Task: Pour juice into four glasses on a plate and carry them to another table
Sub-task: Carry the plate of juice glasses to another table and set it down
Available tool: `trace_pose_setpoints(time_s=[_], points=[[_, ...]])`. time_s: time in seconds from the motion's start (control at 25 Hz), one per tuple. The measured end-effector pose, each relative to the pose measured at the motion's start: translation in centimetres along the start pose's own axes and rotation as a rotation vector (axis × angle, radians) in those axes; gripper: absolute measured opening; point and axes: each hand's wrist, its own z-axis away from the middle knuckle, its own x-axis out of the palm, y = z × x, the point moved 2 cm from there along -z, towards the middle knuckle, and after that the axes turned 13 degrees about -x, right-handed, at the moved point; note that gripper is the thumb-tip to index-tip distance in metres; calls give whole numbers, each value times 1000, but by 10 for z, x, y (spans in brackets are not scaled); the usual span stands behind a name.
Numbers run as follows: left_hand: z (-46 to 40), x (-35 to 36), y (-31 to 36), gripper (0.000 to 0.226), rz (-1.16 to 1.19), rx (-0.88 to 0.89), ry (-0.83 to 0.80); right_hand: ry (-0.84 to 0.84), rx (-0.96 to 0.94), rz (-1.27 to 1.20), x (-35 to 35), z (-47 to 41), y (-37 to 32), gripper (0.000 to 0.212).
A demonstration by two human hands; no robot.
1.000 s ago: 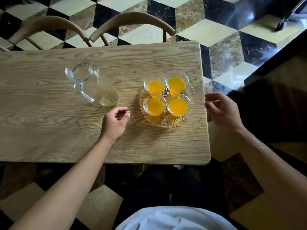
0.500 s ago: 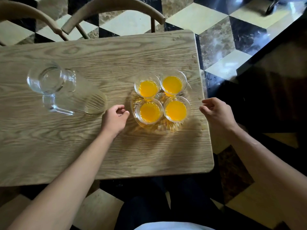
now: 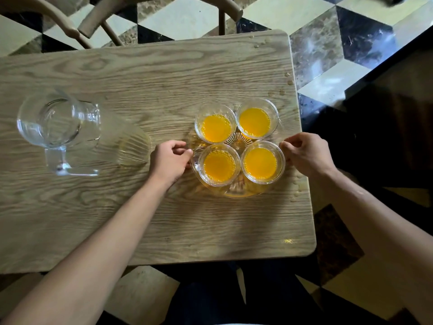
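Several small clear glasses of orange juice (image 3: 219,165) stand close together on a clear cut-glass plate (image 3: 234,194). The plate rests on the wooden table (image 3: 140,219) near its right end. My left hand (image 3: 171,160) is at the plate's left rim, with thumb and fingers pinched on the edge. My right hand (image 3: 307,156) is at the right rim, fingers curled onto it. An empty clear glass pitcher (image 3: 70,132) stands on the table at the left, apart from both hands.
Two wooden chair backs (image 3: 164,5) stand behind the table's far edge. Droplets (image 3: 289,78) dot the table's right edge. Beyond that edge is a checkered marble floor (image 3: 328,55), and a dark surface (image 3: 386,125) sits at the right.
Both hands have closed in from either side and now touch the plate's rim. The view has shifted closer over the table. Plate, glasses and pitcher stay in place.
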Motion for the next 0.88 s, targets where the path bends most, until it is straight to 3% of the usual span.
trace_pose_setpoints(time_s=[0.2, 0.36, 0.6, 0.88], points=[[-2, 2, 5, 33, -2, -33, -30, 4, 39, -55, 1, -3, 1, 15], [-4, 5, 8, 18, -60, -44, -31, 11, 47, -109, -1, 1, -4, 6], [-6, 9, 9, 28, -108, -59, 34, 25, 45, -49, -2, 3, -14, 29], [-7, 10, 7, 30, -135, -62, 67, 39, 87, -48, -1, 0, -13, 26]])
